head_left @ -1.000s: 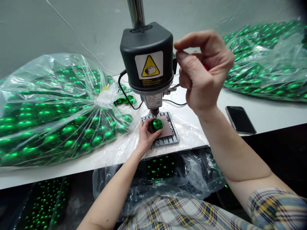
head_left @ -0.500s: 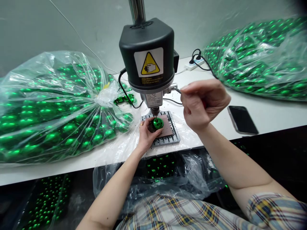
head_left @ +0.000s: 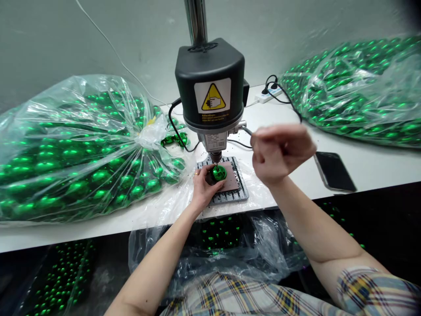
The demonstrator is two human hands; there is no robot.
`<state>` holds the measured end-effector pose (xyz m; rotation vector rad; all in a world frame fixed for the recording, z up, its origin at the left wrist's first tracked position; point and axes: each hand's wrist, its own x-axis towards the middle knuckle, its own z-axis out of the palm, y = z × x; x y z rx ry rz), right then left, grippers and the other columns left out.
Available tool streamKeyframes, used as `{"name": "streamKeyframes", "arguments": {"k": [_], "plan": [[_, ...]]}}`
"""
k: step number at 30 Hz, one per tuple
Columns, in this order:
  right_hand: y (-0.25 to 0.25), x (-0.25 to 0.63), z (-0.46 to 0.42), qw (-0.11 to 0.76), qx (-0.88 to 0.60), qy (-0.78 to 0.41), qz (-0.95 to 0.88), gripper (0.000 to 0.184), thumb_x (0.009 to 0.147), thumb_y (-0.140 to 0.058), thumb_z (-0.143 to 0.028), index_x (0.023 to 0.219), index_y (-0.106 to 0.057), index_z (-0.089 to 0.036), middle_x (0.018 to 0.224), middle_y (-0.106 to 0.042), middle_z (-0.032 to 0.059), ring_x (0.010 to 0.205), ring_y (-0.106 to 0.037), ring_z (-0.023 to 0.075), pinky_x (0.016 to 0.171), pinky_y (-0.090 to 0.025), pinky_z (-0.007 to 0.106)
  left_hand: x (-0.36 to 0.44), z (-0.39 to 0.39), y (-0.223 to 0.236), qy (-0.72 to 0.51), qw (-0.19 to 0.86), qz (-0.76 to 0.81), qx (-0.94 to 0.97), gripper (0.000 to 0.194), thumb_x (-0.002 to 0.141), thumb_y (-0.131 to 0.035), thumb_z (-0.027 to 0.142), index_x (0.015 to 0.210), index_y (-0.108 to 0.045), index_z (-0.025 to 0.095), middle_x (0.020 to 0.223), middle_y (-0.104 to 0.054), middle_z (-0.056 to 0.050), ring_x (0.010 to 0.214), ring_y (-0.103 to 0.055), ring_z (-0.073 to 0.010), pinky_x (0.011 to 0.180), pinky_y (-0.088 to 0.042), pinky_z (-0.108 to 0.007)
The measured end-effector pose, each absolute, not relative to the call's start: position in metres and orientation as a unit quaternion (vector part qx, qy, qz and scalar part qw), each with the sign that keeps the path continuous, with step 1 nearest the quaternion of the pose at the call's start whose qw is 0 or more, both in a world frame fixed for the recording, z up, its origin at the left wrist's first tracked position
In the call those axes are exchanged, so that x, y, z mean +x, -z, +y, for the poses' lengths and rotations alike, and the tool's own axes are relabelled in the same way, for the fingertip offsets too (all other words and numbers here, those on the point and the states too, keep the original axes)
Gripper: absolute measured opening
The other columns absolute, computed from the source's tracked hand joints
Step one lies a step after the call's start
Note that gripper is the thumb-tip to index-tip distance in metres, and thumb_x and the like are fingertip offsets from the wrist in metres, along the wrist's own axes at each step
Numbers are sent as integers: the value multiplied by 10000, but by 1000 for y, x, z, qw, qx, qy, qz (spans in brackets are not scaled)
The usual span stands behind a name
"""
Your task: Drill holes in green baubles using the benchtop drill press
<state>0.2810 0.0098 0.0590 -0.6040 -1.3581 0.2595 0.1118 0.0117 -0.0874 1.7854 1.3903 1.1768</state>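
A shiny green ball (head_left: 219,174) rests on a pinkish board (head_left: 232,175) on the grey slotted base (head_left: 242,193) of a bench drill press (head_left: 210,83). My left hand (head_left: 204,186) is closed around the ball from the left, thumb in front and fingers behind. The bit under the chuck (head_left: 216,156) comes down to the top of the ball; whether it is inside cannot be made out. To the right, my right hand (head_left: 281,151), blurred, is closed round the drill press's feed lever (head_left: 246,130), whose outer end is hidden in the fist.
Clear bags of green balls (head_left: 75,153) lie at the left and back right (head_left: 362,87). A phone (head_left: 335,171) lies near the table's right front edge. Behind stands a power strip (head_left: 269,94) with cables. Dark shavings litter the base. Clear plastic (head_left: 144,245) hangs below the edge.
The whole view has shifted slightly, so the drill press sits lower and further right in the picture. Both hands keep their holds; my right hand is now more blurred.
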Motion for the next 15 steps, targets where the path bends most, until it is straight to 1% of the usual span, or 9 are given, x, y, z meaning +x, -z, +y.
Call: {"name": "streamKeyframes", "arguments": {"k": [1,2,4,6,8,10,12,14,15], "plan": [[-72,279,12,780,-252,-104,-564,115,900,-570,-358,917,-660,-429,675,-625,-51,369,-288,127,402,-209,363,112,11,86,-441,292,523,668,562,682,-883,301,1198,-671,229,1083,-666,-70,1053,-627,-259,962,-494,-414],[-86,277,16,796,-242,-112,-543,102,889,-619,-308,920,-671,-390,777,-668,-53,379,-278,102,386,-195,345,112,9,83,-441,290,527,666,543,686,-875,295,1182,-665,224,1075,-671,-70,1036,-629,-258,942,-500,-409],[-111,276,27,805,-214,-186,-522,148,796,-704,-197,906,-689,-294,959,-698,-21,390,-300,67,349,-188,332,110,-4,74,-447,266,540,662,496,689,-858,281,1131,-646,211,1040,-673,-73,990,-633,-257,889,-512,-400],[-127,277,37,792,-231,-242,-511,108,795,-694,-197,877,-678,-266,738,-627,-27,380,-281,75,336,-185,311,105,-29,63,-429,223,543,686,459,695,-837,278,1090,-616,202,1008,-665,-77,953,-631,-260,840,-518,-393],[-131,279,44,778,-246,-259,-516,78,814,-689,-230,880,-674,-267,540,-456,-57,378,-266,93,345,-185,293,97,-62,56,-350,191,499,769,456,715,-820,287,1106,-598,206,1009,-663,-82,933,-631,-264,796,-522,-385],[-127,281,49,776,-244,-241,-529,90,827,-713,-283,907,-675,-268,492,-373,-70,378,-263,96,361,-187,285,88,-96,54,-219,150,431,863,506,719,-836,302,1157,-598,221,1014,-676,-82,903,-634,-272,752,-523,-383],[-122,281,53,780,-243,-215,-535,132,840,-726,-347,925,-669,-265,506,-396,-65,372,-260,85,368,-191,284,77,-118,58,-128,91,391,907,622,708,-872,375,1240,-586,226,1036,-691,-92,906,-639,-293,753,-529,-404],[-119,280,55,790,-241,-196,-529,136,846,-726,-366,904,-667,-259,518,-421,-57,361,-251,75,360,-182,285,65,-120,60,-144,59,363,919,683,731,-852,494,1286,-570,211,1042,-701,-105,917,-645,-300,778,-533,-418],[-119,279,55,793,-236,-196,-527,120,840,-732,-349,884,-674,-253,516,-425,-55,355,-248,71,352,-173,284,58,-112,59,-187,57,352,915,636,780,-806,522,1281,-572,206,1029,-705,-105,918,-648,-291,792,-533,-412]]}}
